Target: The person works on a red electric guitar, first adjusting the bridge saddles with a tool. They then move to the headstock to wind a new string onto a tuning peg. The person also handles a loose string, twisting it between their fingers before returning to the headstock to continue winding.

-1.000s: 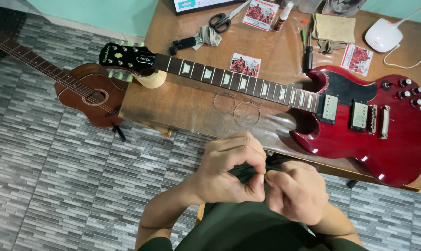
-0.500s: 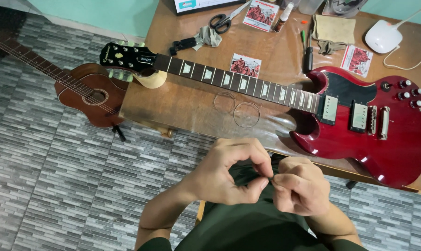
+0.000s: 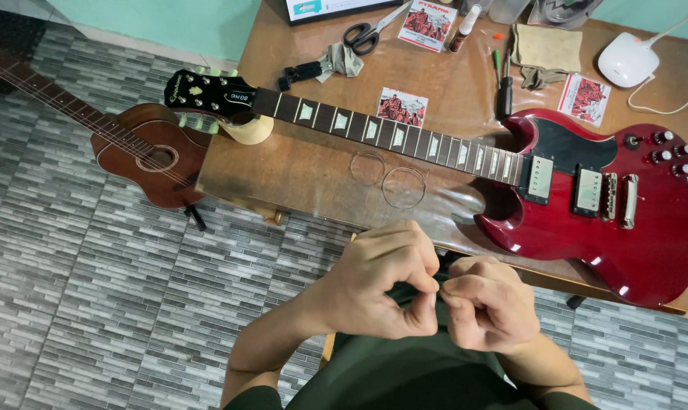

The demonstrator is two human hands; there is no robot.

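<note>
My left hand [image 3: 380, 282] and my right hand [image 3: 490, 305] are held close together above my lap, just in front of the table edge. Thumb and fingers of both hands pinch a thin guitar string [image 3: 440, 288] between them; only a short piece of it shows. Beyond the hands a red electric guitar [image 3: 632, 243] lies across the wooden table [image 3: 298, 175], its neck [image 3: 374, 130] pointing left with no strings on it. Two coiled strings [image 3: 403, 187] lie on the table in front of the neck.
A brown acoustic instrument [image 3: 150, 163] stands on the tiled floor left of the table. Scissors [image 3: 363, 34], string packets [image 3: 401, 106], a screwdriver [image 3: 503, 87], a cloth [image 3: 545, 47] and a white lamp base [image 3: 627, 59] lie along the far side.
My fingertips opened slightly half a second ago and have now drawn together again, with the right hand staying close to the left. The guitar and coils have not moved.
</note>
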